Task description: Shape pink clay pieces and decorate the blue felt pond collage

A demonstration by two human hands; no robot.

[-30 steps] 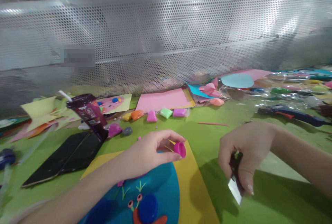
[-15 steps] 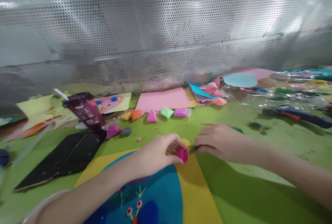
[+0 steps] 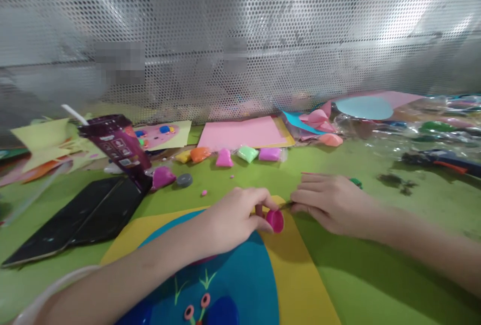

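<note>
Between the thumb and fingers of my left hand (image 3: 238, 219) is a small hollow pink cap (image 3: 275, 220), its open end facing me. My right hand (image 3: 330, 202) is closed just to the right of it. A thin dark tip (image 3: 287, 205) sticks out from its fingers towards the cap; what it belongs to is hidden. Past the right knuckles a thin pink stick (image 3: 310, 173) shows, with a green piece (image 3: 355, 183) beyond the hand. Below my left hand lies a yellow sheet (image 3: 300, 275) bearing a blue round picture (image 3: 248, 275) with pink-ringed eyes and green grass shapes.
A dark purple cup (image 3: 120, 147) with a straw stands tilted by a black folded board (image 3: 75, 214). Several coloured clay packets (image 3: 224, 157) lie ahead, before pink paper (image 3: 236, 132). A grey lid (image 3: 184, 180) is left of them. A dark-handled tool (image 3: 447, 159) lies right. Perforated metal (image 3: 240, 29) stands behind.
The view has tipped down and shifted slightly. The pink cap in my left hand has turned so more of its opening faces me. Both hands stay close together.
</note>
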